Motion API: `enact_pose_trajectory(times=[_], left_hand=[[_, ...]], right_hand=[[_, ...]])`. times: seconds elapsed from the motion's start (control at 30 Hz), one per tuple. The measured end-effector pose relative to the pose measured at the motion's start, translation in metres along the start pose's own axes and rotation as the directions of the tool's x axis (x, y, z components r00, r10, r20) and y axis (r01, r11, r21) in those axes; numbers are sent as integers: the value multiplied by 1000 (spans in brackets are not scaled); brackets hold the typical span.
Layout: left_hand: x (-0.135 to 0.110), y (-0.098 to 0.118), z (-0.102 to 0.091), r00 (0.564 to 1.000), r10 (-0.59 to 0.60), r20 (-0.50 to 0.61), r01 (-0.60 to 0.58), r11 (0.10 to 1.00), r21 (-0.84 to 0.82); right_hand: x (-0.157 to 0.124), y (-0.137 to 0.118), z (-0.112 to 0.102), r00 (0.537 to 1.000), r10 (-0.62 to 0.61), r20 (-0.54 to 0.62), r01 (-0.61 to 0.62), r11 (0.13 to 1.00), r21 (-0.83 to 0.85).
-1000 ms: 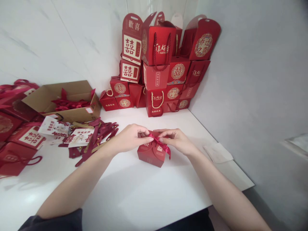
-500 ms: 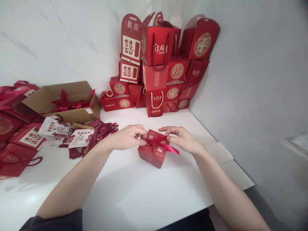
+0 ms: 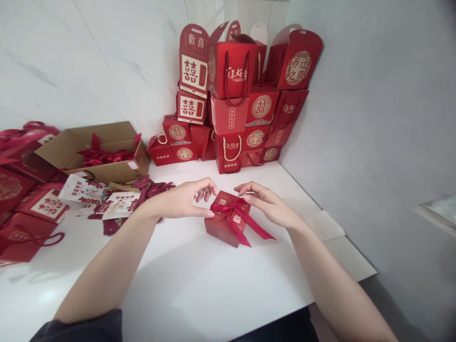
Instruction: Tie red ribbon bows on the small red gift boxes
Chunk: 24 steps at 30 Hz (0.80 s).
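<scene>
A small red gift box point(image 3: 223, 227) sits on the white table point(image 3: 199, 285) in front of me. A red ribbon bow point(image 3: 231, 207) is tied on its top, and two tails hang loose over the front right side. My left hand point(image 3: 183, 199) is at the box's left, thumb resting against the top edge, fingers lifted and apart. My right hand point(image 3: 267, 203) is at the box's right, fingers stretched out, with the fingertips just touching the bow's right loop. Neither hand grips the ribbon.
A tall stack of red gift boxes and bags point(image 3: 235, 95) fills the back corner. At left stand an open cardboard box of red ribbons point(image 3: 96, 152), loose ribbons and printed cards point(image 3: 117, 204), and more red bags point(image 3: 24, 223). A white paper point(image 3: 326, 223) lies at right near the table edge.
Both hands were pinching and pulling the bow's loops. Now they have let go and opened, and the ribbon tails have dropped down over the box's front.
</scene>
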<state>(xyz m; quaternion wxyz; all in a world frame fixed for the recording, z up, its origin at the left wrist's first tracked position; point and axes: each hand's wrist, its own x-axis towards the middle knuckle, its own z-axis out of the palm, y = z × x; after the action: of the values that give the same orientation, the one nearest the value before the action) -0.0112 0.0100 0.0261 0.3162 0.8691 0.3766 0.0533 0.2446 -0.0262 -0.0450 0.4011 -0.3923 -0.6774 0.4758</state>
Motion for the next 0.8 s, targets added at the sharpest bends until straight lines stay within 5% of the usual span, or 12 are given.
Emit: enact_pose_trajectory(times=[0.23, 0.43, 0.8], left_hand=[[2, 12, 8, 992, 103, -66, -101, 994, 43], [0, 8, 4, 973, 230, 38, -233, 965, 124], [5, 0, 11, 957, 285, -49, -250, 903, 349]], right_hand=[[1, 4, 2, 999, -28, 41, 30, 998, -53], [0, 3, 1, 999, -37, 28, 40, 994, -104], [2, 3, 3, 998, -36, 52, 36, 999, 1]])
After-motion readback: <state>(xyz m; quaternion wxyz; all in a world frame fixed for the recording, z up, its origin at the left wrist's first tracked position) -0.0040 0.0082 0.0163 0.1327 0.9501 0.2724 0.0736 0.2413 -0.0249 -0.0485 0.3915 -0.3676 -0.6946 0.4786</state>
